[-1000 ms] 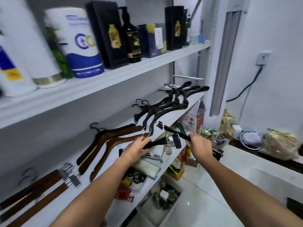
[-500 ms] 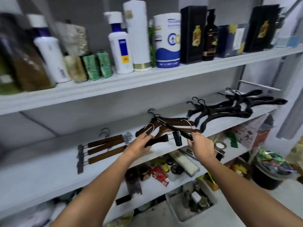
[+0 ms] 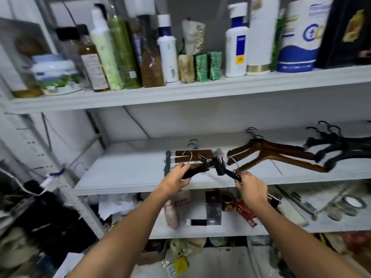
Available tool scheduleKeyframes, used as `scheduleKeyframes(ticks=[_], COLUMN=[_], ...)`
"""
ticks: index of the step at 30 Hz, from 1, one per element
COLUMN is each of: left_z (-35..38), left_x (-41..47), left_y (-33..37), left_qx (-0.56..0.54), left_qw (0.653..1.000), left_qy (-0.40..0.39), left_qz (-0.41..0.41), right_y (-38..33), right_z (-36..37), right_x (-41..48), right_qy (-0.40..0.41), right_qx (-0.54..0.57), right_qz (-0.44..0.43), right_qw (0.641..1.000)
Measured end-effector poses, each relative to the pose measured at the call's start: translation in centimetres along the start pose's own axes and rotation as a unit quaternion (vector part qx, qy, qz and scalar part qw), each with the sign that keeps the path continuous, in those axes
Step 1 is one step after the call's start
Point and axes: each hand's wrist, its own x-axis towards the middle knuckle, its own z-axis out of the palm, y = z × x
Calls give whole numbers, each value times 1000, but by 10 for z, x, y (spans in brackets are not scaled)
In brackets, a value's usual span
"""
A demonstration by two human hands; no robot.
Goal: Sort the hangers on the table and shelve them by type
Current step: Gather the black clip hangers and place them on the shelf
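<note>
The left hand is curling its fingers and thumb round the left end of a black bar-shaped clip hanger with a silver wire hook, holding it just above the near edge of the white middle shelf board. The right hand is gripping a second black bar hanger in a closed fist. That bar is slanting down to the right, and its clipped end is sticking out past the near side of the hand. The two black bars are meeting between the hands at a black clip; blur is making it hard to tell whether they are touching or only crossing.

Just beyond the hands, dark brown wooden clip hangers with metal clips are lying flat on the middle shelf, side by side, hooks pointing to the far wall. To their right, brown wooden coat hangers are lying stacked with their arms spreading right. Farther right, black plastic hangers are lying in their own pile, overlapping the wooden arms' tips.

On the white upper shelf, bottles and packets are standing in a row, among them a tall green bottle and a white pump bottle with a blue label. On the lower shelf, a pale pink soft item, a red packet and grey tape rolls are lying.
</note>
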Motion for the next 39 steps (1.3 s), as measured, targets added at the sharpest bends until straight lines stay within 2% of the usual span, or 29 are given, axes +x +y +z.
scheduleKeyframes(ticks=[7,13,19,22,27,34,39], left_z=[-27,-43,-75,-94,-107,-94,-81], left_x=[-12,-16,-15,-12,-7,-2,9], left_y=[-54,-117,-199,-236,-283,-313,-326], left_qx=[-28,-99,-198,-300,-460,-622,-679], left_qw=[996,989,969,938,868,762,710], left_qy=[70,93,117,127,108,102,94], left_qz=[-39,-63,-94,-122,-154,-152,-158], right_y=[-64,-127,-222,-265,-322,-370,-384], right_z=[17,33,62,77,93,112,118], right_x=[15,44,78,92,109,119,130], right_qy=[7,-8,0,-1,-9,-44,-109], right_qx=[10,5,34,54,78,161,181], right_qz=[-31,-47,-80,-86,-47,17,36], right_qw=[999,999,996,995,996,986,977])
